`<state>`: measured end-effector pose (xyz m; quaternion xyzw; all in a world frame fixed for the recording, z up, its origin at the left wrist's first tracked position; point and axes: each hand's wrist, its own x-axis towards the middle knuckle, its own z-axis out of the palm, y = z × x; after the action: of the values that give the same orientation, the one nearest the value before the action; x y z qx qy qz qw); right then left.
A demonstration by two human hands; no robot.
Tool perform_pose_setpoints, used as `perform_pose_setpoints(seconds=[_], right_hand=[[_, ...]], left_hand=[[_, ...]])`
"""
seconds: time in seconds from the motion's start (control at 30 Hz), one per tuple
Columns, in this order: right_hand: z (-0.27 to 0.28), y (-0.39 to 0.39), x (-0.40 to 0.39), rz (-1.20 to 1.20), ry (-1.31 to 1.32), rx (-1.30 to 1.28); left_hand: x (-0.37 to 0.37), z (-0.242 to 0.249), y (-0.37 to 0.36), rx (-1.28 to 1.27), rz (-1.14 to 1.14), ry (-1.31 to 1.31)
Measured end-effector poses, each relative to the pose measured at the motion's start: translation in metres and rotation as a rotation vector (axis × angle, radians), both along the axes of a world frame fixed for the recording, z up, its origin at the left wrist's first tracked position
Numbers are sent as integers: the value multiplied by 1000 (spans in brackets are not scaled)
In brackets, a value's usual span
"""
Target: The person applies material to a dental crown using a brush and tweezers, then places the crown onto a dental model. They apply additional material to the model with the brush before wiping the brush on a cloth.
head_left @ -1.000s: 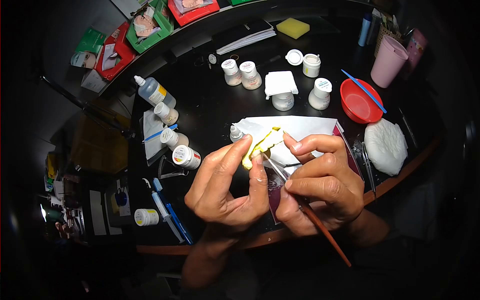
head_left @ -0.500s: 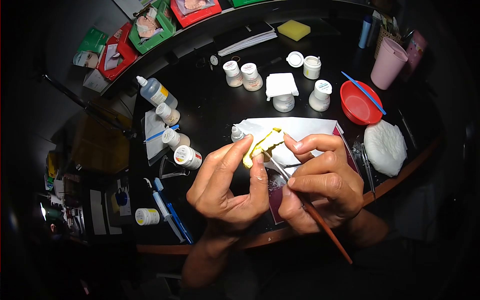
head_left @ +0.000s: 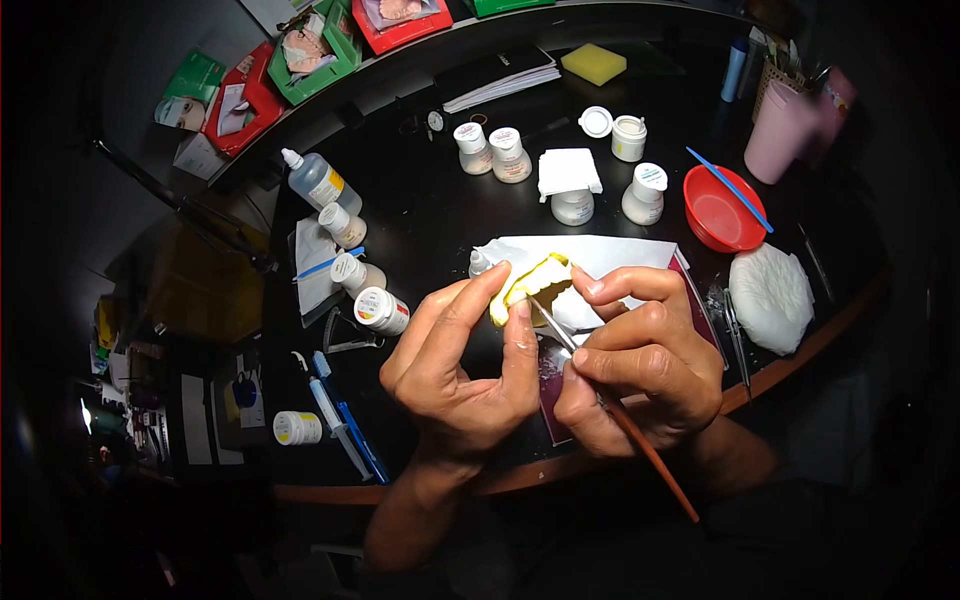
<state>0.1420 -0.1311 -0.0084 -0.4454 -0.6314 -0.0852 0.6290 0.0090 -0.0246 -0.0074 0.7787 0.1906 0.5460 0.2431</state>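
Thumb and fingers of my left hand (head_left: 455, 370) pinch the end of a curved, tooth-arch-shaped dental piece (head_left: 545, 272), white with yellow edges and brightly lit. My right hand (head_left: 650, 355) grips a thin brush (head_left: 648, 452) with a reddish-brown handle and a metal ferrule. Its tip meets the inner side of the arch near my left thumb; the bristles are too small to make out. My right index fingertip is close to the arch's far end; whether it touches cannot be told. Behind the hands lies a white paper sheet (head_left: 630, 252) on a dark red pad.
Several powder jars (head_left: 510, 155) stand at the back, one topped by folded white tissue (head_left: 568, 172). To the right are a red bowl (head_left: 722, 208) with a blue stick across it, a white pad (head_left: 770, 298) and tweezers (head_left: 737, 335). A dropper bottle (head_left: 322, 182) and toothbrush (head_left: 350, 420) are left.
The whole view has shifted slightly, with the jars appearing a little lower and farther right. The brush and dental piece have turned slightly; both hands keep their holds.
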Motion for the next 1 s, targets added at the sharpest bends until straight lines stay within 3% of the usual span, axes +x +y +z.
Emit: perform_pose_setpoints(seconds=[0.43,0.7,0.8,1.0], right_hand=[[1,-16,13,71,403,35],[8,-43,20,0,446,-58],[9,-49,31,-13,262,-46],[15,-56,33,-28,232,-60]], left_hand=[[2,1,3,-245,-213,-63],[4,2,3,-65,-225,-42],[5,2,2,-45,-243,-61],[4,3,2,-7,-228,-68]])
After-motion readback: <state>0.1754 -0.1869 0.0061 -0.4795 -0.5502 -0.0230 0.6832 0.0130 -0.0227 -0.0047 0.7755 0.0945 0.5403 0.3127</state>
